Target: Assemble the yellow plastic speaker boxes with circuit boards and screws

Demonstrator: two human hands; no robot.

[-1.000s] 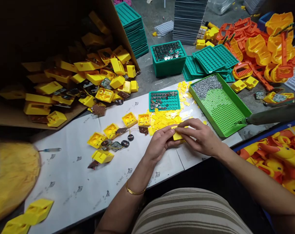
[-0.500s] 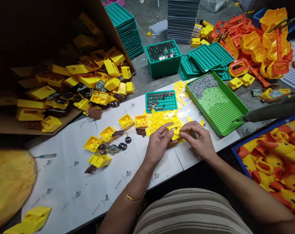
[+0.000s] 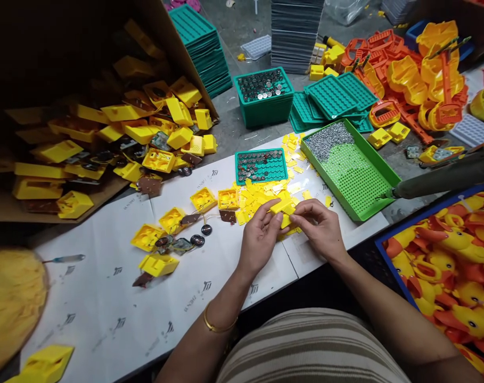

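My left hand point(image 3: 261, 234) is closed around a small yellow plastic case point(image 3: 280, 206), thumb in front and fingers behind. At the case's right side, my right hand point(image 3: 319, 226) pinches a small flat yellow cover point(image 3: 290, 209) against it. The fingertips hide part of both pieces. Just behind the hands lies a loose pile of flat yellow covers point(image 3: 257, 194). To the left on the white board point(image 3: 106, 308) sit several open yellow cases point(image 3: 172, 219) with wires, circuit boards and round black speakers point(image 3: 206, 229).
A teal tray point(image 3: 261, 166) of button cells stands behind the pile. A green tray point(image 3: 355, 175) of screws is at right, with a dark screwdriver point(image 3: 441, 178) reaching over it. A carton point(image 3: 204, 80) of yellow cases stands left; a blue-edged bin point(image 3: 401, 271) of toy ducks stands right.
The slot that showed on the yellow case is now covered by the flat yellow piece, and the case has tilted slightly. The whole view has shifted a little.
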